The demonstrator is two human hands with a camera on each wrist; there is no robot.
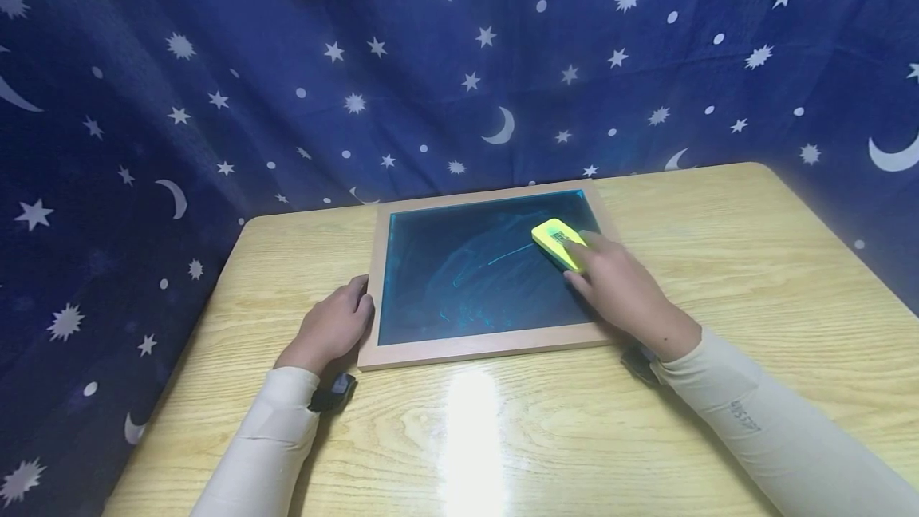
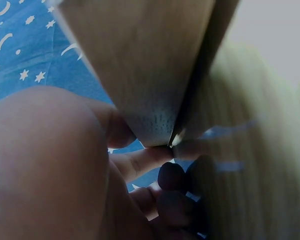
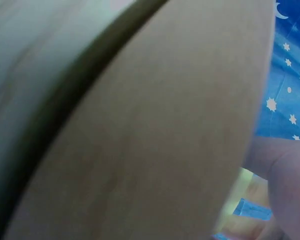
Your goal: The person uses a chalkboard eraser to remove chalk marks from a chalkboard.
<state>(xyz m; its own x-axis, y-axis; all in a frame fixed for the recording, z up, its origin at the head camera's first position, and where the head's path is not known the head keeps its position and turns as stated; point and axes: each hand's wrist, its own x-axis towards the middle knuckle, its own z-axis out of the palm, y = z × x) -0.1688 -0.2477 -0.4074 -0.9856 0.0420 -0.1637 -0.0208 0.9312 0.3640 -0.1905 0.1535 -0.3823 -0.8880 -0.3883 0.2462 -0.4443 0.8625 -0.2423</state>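
Observation:
A blackboard (image 1: pixel 431 294) in a light wooden frame lies flat on the table, with blue-green chalk smears and a thin line across its dark surface. At its left side, my left hand (image 1: pixel 334 325) grips the frame; the left wrist view shows the thumb and index finger right at the frame's edge (image 2: pixel 140 65). My right hand (image 1: pixel 617 286) holds a yellow board eraser (image 1: pixel 553 236) against the right part of the board. In the right wrist view the wooden frame (image 3: pixel 155 125) hides most of the eraser and that hand.
The wood-grain table (image 1: pixel 718 262) extends around the board, with a bright light reflection in front of it. Behind and to the left hangs a blue curtain (image 1: pixel 402 46) with white moons and stars.

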